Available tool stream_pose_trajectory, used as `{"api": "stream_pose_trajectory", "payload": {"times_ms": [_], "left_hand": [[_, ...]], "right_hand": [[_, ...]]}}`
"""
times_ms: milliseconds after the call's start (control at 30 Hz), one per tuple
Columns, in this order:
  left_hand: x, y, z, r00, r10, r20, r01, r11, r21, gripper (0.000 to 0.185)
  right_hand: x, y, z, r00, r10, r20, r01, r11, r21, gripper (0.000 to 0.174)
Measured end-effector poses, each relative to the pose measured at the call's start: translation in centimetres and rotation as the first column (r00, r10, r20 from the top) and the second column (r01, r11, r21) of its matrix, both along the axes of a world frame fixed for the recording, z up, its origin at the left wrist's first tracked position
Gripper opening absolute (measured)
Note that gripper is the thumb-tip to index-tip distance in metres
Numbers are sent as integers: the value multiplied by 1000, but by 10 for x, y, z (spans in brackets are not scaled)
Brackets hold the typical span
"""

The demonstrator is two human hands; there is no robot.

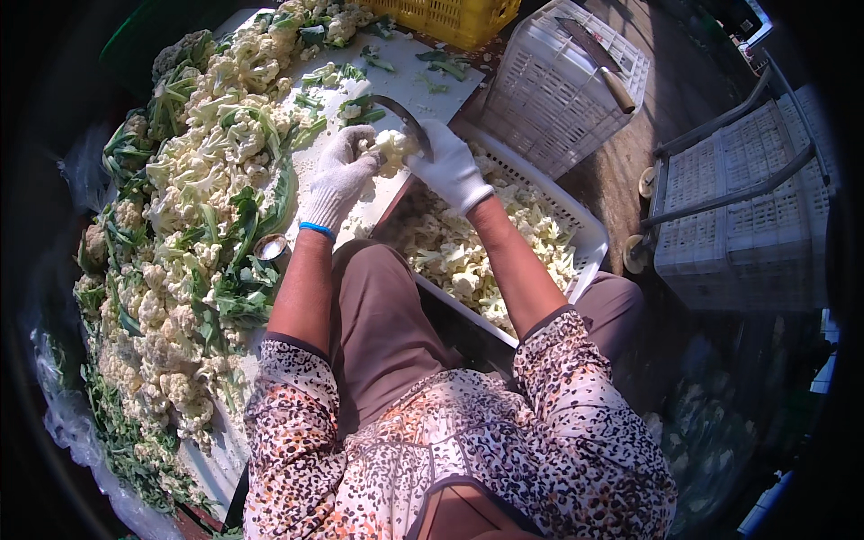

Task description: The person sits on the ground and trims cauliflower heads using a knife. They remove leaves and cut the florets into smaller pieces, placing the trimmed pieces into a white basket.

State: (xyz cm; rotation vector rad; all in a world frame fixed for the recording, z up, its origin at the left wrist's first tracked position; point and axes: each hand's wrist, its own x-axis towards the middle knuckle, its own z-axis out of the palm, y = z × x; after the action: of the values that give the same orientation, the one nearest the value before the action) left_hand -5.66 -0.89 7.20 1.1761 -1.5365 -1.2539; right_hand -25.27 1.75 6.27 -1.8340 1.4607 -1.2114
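My left hand [342, 169], in a white knit glove with a blue cuff edge, grips a cauliflower piece [393, 147] over the edge of the white board [398, 61]. My right hand [449, 165], gloved too, is at the piece's other side with a curved blade [413, 121] that arcs out past its fingers; its handle is hidden in the hand. Below my right forearm, a white perforated plastic crate [586, 233] holds many cut cauliflower florets [466, 260]. A large heap of cauliflower [209, 148] with green leaves covers the board's left side.
A knife with a wooden handle [615, 89] lies on an upturned white crate [540, 101] at the upper right. A yellow crate [452, 17] stands beyond the board. On the right is a metal-framed cart [732, 189] with white crates. A small round container [270, 247] sits beside the heap.
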Motion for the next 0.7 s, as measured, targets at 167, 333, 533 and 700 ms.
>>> {"api": "stream_pose_trajectory", "payload": {"times_ms": [167, 333, 533, 700], "left_hand": [[-24, 15, -15, 954, 168, 247, -70, 930, -361, 37], [-61, 49, -13, 934, 213, 287, -56, 880, -472, 41], [-89, 79, -21, 947, 92, 309, 103, 821, -561, 29], [-97, 91, -39, 950, 36, 311, 138, 842, -522, 31]], "right_hand": [[-18, 59, 16, 933, -170, -316, 153, 985, -80, 34], [-40, 108, 1, 878, -170, -448, 183, 983, -15, 39], [-65, 153, -16, 811, -179, -558, 277, 956, 96, 38], [-58, 167, -17, 828, -231, -510, 331, 937, 113, 24]]}}
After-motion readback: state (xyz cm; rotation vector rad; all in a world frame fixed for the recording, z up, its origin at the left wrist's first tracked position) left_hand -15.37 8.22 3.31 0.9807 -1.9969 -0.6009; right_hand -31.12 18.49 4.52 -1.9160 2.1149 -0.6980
